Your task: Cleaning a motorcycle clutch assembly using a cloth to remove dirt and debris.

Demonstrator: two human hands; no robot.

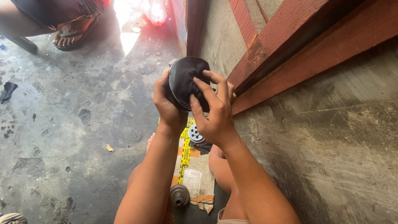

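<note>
Both my hands are raised in front of me around a round metal part (173,66) covered by a dark cloth (188,79). My left hand (166,103) grips the part from the left and underneath. The fingers of my right hand (213,112) press the cloth against the part's face from the right. Only a thin strip of the metal rim shows at the cloth's upper left edge.
Below, on a flattened cardboard sheet (195,172) between my legs, lie a toothed grey disc (195,134) and a round metal pulley (180,195). A red wooden door frame (290,45) runs along the right. Another person's sandalled foot (70,35) stands top left on the stained concrete floor.
</note>
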